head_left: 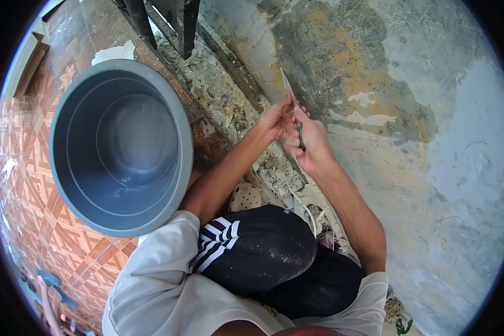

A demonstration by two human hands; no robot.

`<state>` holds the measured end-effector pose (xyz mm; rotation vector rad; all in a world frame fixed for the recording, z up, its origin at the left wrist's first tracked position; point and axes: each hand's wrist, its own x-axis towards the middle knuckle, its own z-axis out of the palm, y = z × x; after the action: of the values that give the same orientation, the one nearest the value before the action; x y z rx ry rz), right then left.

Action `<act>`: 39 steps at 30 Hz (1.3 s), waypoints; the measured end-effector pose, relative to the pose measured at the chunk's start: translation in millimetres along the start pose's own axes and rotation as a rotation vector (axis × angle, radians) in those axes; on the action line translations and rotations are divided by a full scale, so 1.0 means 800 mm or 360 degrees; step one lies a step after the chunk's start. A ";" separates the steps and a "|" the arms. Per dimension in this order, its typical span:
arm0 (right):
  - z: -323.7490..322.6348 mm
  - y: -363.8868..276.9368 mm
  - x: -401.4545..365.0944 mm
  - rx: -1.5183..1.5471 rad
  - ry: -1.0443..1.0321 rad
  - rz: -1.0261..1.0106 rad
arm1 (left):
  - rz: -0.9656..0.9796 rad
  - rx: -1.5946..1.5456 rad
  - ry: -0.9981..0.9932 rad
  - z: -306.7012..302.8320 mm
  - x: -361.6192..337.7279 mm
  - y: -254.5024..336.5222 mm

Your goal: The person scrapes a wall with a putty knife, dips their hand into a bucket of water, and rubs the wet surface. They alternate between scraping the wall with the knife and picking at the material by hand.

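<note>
In front of the wall, my right hand [315, 141] is closed round the dark handle of what looks like a knife [286, 82]. Its narrow, pale blade points up and away from me. My left hand [274, 119] is closed at the base of the blade, its thumb and fingers curled against it. The two hands meet there and hide part of the tool. Close beyond the tip is the worn wall [341, 61], with grey, yellow and white patches.
A large grey tub [137, 140] stands on the patterned floor [89, 201] to my left. Crumbled debris [221, 101] lies along the wall's foot. Dark metal legs [187, 28] rise at the top. A white cord [303, 207] runs by my knees. Another person's limb [49, 305] shows at lower left.
</note>
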<state>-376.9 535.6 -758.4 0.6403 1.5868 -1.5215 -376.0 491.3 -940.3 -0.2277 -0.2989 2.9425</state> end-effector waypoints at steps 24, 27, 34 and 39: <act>0.046 0.035 -0.014 0.0292 0.0172 -0.0118 | -0.0295 0.0150 0.0436 -0.011 -0.009 0.022; 0.045 0.037 0.016 0.0330 0.0123 -0.0222 | -0.0307 0.0286 0.0331 -0.007 -0.005 0.033; 0.044 0.029 0.001 0.0341 0.0125 -0.0092 | -0.0336 0.0114 0.0264 0.002 -0.011 0.035; 0.049 0.026 -0.009 0.0341 0.0092 -0.0097 | -0.0305 0.0175 0.0263 -0.025 -0.002 0.016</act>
<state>-347.5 501.9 -761.0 0.7666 1.5100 -1.7479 -373.2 482.7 -962.1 -0.4005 -0.1271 2.7196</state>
